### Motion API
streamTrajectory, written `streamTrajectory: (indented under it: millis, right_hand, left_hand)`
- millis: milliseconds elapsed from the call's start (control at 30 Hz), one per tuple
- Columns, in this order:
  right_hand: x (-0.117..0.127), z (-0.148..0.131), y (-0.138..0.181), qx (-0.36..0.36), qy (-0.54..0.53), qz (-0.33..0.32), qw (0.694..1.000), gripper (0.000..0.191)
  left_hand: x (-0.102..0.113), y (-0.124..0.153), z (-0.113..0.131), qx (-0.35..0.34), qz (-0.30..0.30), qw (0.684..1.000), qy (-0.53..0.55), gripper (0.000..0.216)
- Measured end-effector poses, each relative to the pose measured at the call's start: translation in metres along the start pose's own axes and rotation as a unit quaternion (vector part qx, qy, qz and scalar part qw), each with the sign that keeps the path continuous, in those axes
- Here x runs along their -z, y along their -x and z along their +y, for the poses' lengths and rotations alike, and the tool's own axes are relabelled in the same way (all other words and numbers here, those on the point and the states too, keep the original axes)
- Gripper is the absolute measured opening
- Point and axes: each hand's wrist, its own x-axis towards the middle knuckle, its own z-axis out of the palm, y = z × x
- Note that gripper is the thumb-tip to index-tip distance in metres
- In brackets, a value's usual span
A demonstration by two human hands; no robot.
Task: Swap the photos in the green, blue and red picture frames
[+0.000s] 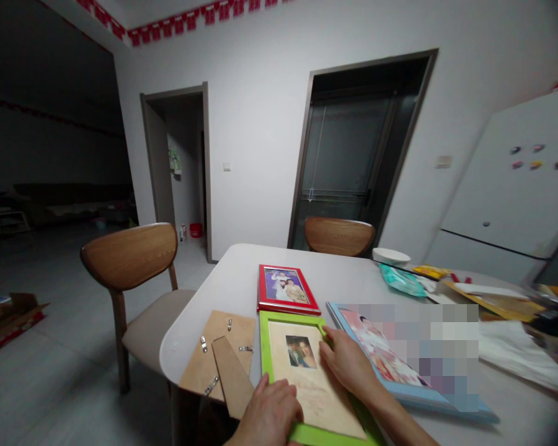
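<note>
1. One green picture frame (291, 318) lies flat at the near edge of the counter (242, 272). A pale mat inside it carries a small photo (300, 351) in its far half.
2. Its long axis runs away from the person and drifts to the right as it comes nearer, so the near end goes out of the bottom of the view.
3. Both hands are already on the frame, and neither is lifting it.
   - The right hand (348, 364) lies open and flat along the right rail, with its fingertips pointing toward the far right corner.
   - The left hand (270, 415) rests on the near left part, with its fingers laid loosely across the mat toward the right (whether its thumb hooks under the edge I cannot tell).
4. The left hand is at the end nearest the body, and the right hand is about halfway up the frame.
5. Just left of the frame is a brown backing board (198, 365) with metal clips and a fold-out stand.
6. A red photo frame (288, 306) lies just beyond the far rail.
7. A blue photo frame (446, 404) lies close along the right side, partly under the right wrist.
8. A wooden chair (130, 254) stands off the counter's left corner.
</note>
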Motion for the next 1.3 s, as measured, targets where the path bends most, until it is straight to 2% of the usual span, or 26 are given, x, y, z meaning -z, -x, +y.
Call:
streamTrajectory:
  millis: [100,233,367,633,700,767,900,967,1133,1300]
  right_hand:
    - [-0.003,0.001,0.002,0.016,0.006,0.012,1.0,0.035]
    - [-0.004,-0.006,0.009,0.048,-0.01,0.006,0.999,0.037]
    - [-0.002,-0.017,0.02,0.092,0.004,-0.019,0.996,0.031]
    - [-0.001,-0.028,0.026,0.103,0.022,-0.044,0.993,0.028]
    - [-0.003,-0.035,0.028,0.109,0.0,-0.046,0.993,0.031]
    - [-0.004,-0.047,0.032,0.121,-0.026,-0.052,0.991,0.033]
    - [-0.006,-0.08,0.04,0.161,-0.056,-0.085,0.982,0.03]
    - [-0.01,-0.097,0.043,0.177,-0.053,-0.102,0.977,0.033]
    - [-0.025,-0.128,0.048,0.204,-0.017,-0.117,0.972,0.041]
    - [-0.036,-0.143,0.052,0.217,-0.019,-0.127,0.968,0.053]
  left_hand:
    - [0.0,0.0,0.0,-0.01,0.009,1.0,-0.017,0.037]
    - [-0.004,-0.002,-0.004,-0.023,-0.012,0.999,-0.021,0.037]
    - [-0.006,-0.005,-0.007,-0.02,-0.014,0.999,-0.033,0.049]
    - [0.001,0.001,-0.005,-0.002,-0.019,1.0,-0.006,0.06]
    - [0.011,0.012,-0.009,0.021,0.001,1.0,0.003,0.062]
    - [0.022,0.028,-0.018,0.063,0.047,0.997,-0.004,0.065]
    - [0.04,0.058,-0.049,0.193,0.095,0.975,-0.054,0.069]
    - [0.042,0.066,-0.063,0.225,0.108,0.965,-0.08,0.067]
    - [0.036,0.067,-0.077,0.206,0.151,0.962,-0.094,0.054]
    - [0.028,0.07,-0.085,0.174,0.197,0.961,-0.09,0.057]
